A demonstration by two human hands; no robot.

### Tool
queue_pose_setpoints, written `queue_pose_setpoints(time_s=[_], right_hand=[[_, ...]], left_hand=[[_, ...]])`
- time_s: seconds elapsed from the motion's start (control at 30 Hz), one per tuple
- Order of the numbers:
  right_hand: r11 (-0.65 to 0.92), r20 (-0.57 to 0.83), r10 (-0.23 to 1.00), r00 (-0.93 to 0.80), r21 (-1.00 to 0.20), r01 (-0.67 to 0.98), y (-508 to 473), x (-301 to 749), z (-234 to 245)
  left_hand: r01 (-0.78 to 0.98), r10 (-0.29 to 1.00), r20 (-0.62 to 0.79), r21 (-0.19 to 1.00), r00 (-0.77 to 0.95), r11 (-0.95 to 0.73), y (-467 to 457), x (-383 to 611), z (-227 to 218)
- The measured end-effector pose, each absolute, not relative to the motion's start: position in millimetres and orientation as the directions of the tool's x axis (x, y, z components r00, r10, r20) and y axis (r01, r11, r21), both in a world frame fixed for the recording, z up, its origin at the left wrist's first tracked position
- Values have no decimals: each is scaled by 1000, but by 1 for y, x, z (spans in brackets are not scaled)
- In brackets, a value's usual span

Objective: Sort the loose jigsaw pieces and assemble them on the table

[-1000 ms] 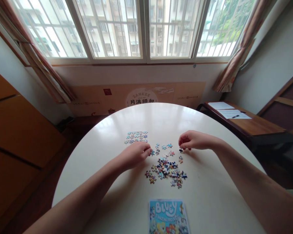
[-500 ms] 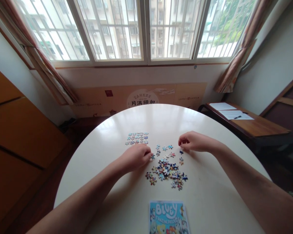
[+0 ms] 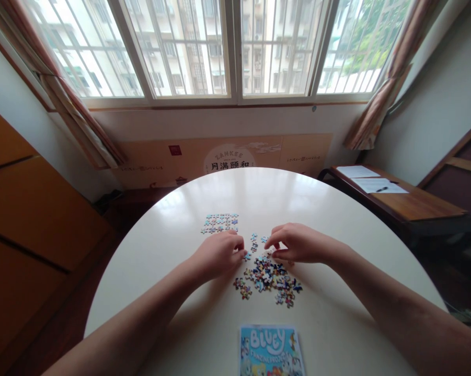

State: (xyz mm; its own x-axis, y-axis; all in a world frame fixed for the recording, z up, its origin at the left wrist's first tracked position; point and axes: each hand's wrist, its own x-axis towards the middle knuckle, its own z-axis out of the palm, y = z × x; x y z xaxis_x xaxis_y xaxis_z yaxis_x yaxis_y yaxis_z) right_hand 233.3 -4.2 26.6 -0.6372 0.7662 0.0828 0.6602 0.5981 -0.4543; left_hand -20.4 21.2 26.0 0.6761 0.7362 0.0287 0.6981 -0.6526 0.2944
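My left hand [image 3: 221,251] is closed, its thumb and fingertips at a small light-blue puzzle piece [image 3: 247,256] beside the pile. My right hand [image 3: 301,243] hovers at the upper right of the pile, thumb and index finger apart, nothing visible between them. Below and between the hands lies a heap of mixed jigsaw pieces [image 3: 268,274]. Loose pieces [image 3: 254,237] lie just above it; others are hidden under my right hand. Past my left hand, several blue-toned pieces [image 3: 220,221] are laid out in short rows.
A blue picture card [image 3: 272,350] marked "Bluey" lies at the near edge of the round white table [image 3: 149,292]. A wooden side table [image 3: 423,201] at the right bears papers [image 3: 380,185] and a pen. Behind stands a printed cardboard panel [image 3: 149,156] under the window.
My right hand has moved left and nearer, from the loose pieces at the right to above the pile, its fingers spreading. My left hand has shifted only slightly, with the light-blue piece.
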Motion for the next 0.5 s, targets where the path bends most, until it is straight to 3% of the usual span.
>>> queue_pose_setpoints(time_s=[0.3,0.5], right_hand=[[610,158,783,-602,-385,693,0,228,15],[588,246,808,-535,-389,709,3,240,24]], left_hand=[[579,631,81,322,771,-749,23,-26,25],[593,641,70,311,765,-742,22,-25,27]])
